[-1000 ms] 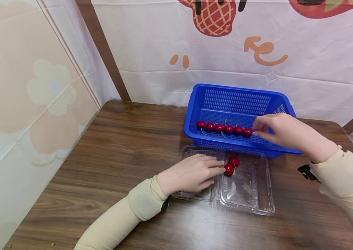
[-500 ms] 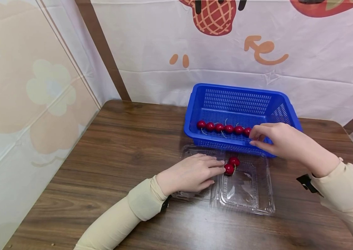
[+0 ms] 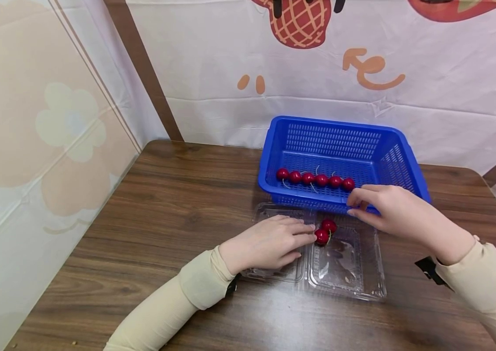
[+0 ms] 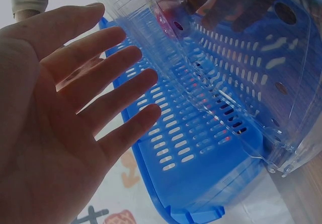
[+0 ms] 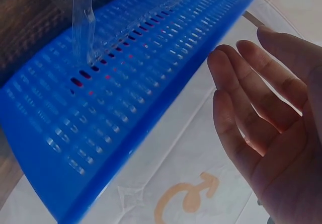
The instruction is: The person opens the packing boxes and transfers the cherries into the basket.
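Note:
A row of several red cherries with thin stems lies on the floor of the blue basket. My right hand hovers at the basket's front rim, to the right of the row, with fingers loosely bent. In the right wrist view nothing shows between those fingers. My left hand lies over the left half of a clear plastic clamshell box, fingers spread. Its fingertips are beside two cherries in the box's right half; contact cannot be told. The left wrist view shows the open left palm.
The clamshell lies unfolded on a brown wooden table, directly in front of the basket. Behind the table hangs a white printed cloth, close to the basket's back. Another pale cloth hangs along the left.
My right hand has drawn back from the right end of the cherry row toward the basket's front rim. The left hand and the cherries have stayed put.

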Available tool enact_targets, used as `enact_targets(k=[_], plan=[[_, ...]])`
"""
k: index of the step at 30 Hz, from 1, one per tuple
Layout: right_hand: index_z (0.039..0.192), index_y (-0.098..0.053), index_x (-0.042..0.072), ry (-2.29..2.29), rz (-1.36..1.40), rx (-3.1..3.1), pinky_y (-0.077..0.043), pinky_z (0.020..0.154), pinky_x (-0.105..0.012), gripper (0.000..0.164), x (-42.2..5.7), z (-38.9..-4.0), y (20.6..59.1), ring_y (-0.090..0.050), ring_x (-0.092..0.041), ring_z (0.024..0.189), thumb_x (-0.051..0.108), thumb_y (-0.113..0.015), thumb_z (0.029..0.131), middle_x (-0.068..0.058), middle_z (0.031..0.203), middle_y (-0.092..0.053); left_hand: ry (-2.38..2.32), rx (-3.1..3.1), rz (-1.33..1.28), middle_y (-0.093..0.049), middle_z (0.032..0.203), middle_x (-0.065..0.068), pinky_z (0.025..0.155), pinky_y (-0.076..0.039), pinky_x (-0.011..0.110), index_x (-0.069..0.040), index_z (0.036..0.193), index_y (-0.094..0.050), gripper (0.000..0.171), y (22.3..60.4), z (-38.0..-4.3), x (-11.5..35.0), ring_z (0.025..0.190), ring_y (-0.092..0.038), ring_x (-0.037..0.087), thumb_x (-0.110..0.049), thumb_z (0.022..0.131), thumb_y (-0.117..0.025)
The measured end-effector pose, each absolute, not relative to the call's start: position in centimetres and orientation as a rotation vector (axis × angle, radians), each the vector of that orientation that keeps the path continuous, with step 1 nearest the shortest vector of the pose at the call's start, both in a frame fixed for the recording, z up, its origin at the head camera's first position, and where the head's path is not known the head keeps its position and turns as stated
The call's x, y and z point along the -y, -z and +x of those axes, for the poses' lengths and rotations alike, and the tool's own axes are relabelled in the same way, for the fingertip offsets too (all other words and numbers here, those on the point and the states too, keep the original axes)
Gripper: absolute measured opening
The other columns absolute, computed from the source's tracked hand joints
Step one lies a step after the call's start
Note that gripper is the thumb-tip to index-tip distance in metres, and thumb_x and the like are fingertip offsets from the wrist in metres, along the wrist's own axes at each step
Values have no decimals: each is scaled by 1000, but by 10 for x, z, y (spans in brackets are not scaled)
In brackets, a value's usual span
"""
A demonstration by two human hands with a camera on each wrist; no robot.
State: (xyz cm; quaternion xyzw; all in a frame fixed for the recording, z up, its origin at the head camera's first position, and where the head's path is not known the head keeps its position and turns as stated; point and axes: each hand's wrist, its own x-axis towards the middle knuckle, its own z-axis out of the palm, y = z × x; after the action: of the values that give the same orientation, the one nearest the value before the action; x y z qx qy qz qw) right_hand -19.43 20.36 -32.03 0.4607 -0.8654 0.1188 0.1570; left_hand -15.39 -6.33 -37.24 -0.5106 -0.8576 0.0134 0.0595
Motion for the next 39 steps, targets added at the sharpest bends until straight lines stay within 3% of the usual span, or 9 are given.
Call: enact_targets(k=[19,31,39], plan=[[82,-61,18,-390,1425,2491,-49,47,-21,12,-193,-184,351,-48,3,59,14,-71,76,13,73,-57,-34,2598,-1545,-52,136,3,105,-39,37,-17,132,-53,47,373,-155,64,123,-45,22,-32,88,-55],[83,-64,17,-311,1416,2563,-52,51,-26,10,-189,-188,366,-54,-2,62,13,-71,77,9,74,-59,-41,2587,-1546,-52,136,2,104,-40,37,-17,132,-53,47,374,-155,64,123,-45,22,-32,88,-55],[96,-68,10,-271,1394,2615,-57,60,-33,20,-190,-192,376,-63,-13,72,12,-71,77,-2,86,-67,-35,2586,-1548,-52,136,3,104,-40,37,-17,132,-53,47,372,-154,64,123,-46,23,-32,88,-56]])
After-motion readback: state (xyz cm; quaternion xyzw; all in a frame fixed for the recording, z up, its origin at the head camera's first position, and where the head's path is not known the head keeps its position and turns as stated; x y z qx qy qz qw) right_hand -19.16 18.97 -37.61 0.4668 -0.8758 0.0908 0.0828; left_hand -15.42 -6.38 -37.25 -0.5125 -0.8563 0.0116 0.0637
